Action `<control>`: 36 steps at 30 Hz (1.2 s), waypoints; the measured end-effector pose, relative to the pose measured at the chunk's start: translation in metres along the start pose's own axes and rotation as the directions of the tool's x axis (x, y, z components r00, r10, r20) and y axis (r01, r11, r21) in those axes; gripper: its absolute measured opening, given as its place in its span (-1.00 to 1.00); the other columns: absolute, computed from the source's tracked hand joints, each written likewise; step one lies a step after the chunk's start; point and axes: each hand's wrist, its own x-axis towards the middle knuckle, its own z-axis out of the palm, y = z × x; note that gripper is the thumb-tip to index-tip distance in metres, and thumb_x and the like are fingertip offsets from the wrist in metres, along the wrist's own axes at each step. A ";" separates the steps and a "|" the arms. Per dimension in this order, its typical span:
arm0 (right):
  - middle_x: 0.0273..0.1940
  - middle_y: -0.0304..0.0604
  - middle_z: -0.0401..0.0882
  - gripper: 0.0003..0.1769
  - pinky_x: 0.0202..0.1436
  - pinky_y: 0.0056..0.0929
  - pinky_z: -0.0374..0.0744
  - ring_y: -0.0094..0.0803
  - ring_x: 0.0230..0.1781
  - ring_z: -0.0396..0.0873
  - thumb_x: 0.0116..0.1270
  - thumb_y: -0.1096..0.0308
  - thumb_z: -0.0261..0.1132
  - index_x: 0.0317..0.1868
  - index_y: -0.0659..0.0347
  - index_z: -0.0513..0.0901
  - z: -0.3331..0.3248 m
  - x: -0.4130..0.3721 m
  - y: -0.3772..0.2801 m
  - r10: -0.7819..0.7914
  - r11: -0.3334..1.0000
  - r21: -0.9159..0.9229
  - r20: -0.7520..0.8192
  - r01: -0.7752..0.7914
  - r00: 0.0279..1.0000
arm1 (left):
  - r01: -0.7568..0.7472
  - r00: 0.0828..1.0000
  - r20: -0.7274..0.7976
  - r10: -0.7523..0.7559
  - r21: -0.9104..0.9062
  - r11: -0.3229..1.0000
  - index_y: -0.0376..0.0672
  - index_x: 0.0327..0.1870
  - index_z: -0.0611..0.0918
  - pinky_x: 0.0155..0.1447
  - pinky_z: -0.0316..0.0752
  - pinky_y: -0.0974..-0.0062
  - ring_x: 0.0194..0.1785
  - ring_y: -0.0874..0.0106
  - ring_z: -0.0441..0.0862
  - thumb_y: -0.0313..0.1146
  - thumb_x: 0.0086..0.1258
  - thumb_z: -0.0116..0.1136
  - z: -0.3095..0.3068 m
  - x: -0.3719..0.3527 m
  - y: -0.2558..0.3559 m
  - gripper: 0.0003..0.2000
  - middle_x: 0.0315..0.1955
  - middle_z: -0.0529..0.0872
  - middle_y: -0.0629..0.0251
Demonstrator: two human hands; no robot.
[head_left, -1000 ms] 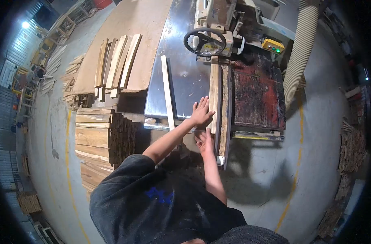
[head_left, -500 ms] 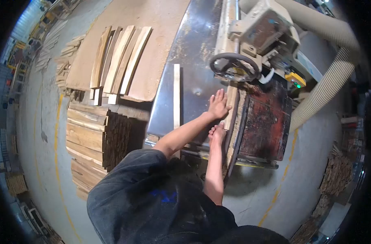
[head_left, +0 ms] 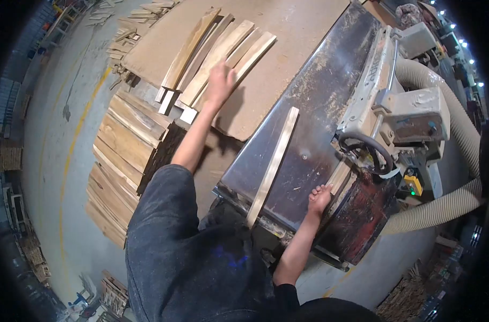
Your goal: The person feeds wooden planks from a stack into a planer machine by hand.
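Reaches with the left hand (head_left: 220,83) across to the curved boards (head_left: 200,45) on the plywood worktop (head_left: 148,60). Curls its fingers partway, leaving a narrow gap at most; cannot tell through the blur whether touching wood or just above it. Folds the right hand (head_left: 320,198) into a loose fist beside the near end of the machined board (head_left: 339,177), probably to steady or guide it; cannot tell how firmly it presses, if at all. Lies, that one, on the metal worktop (head_left: 322,134), running in under the machine head (head_left: 418,110) near the handwheel (head_left: 383,148), likely lined up for a straight path. Has the curved boards side by side, ends jutting past the edge, apparently for easy grasping. Leaves the pale strip (head_left: 274,161) well apart, out of the board's way
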 end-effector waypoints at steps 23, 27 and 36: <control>-0.66 -0.49 0.14 -0.61 -0.65 -0.64 0.00 -0.75 -0.71 0.07 0.50 0.08 0.07 -0.35 0.22 0.52 -0.014 -0.057 0.069 -0.479 0.796 -0.303 0.212 0.523 0.852 | 0.479 0.861 0.361 -0.357 -0.343 0.808 -0.29 -0.10 0.49 -0.25 0.54 0.33 -0.43 0.19 0.56 -0.01 0.56 -0.28 -0.090 -0.185 0.020 -0.54 -0.44 0.59 0.11; -0.66 -0.48 0.17 -0.65 -0.65 -0.65 0.04 -0.76 -0.70 0.10 0.50 0.13 0.10 -0.37 0.20 0.52 -0.025 -0.080 0.084 -0.445 0.786 -0.337 0.273 0.518 0.853 | 0.737 0.675 0.635 -0.375 -0.598 0.315 -0.21 -0.02 0.53 -0.60 0.41 0.62 -0.63 0.59 0.47 0.06 0.56 -0.26 -0.107 -0.186 0.068 -0.52 -0.59 0.53 0.39; -0.44 -0.12 0.57 -0.84 -0.25 -0.18 0.40 -0.14 -0.39 0.48 0.25 0.28 0.32 -0.43 0.16 0.65 -0.020 -0.132 0.115 -0.557 -0.084 -0.602 0.689 0.794 0.464 | 0.601 0.741 0.637 -0.213 -0.486 0.635 -0.29 0.37 0.34 -0.12 0.44 0.61 -0.27 0.59 0.50 -0.16 0.46 0.11 -0.060 -0.210 0.138 -0.44 -0.34 0.64 0.31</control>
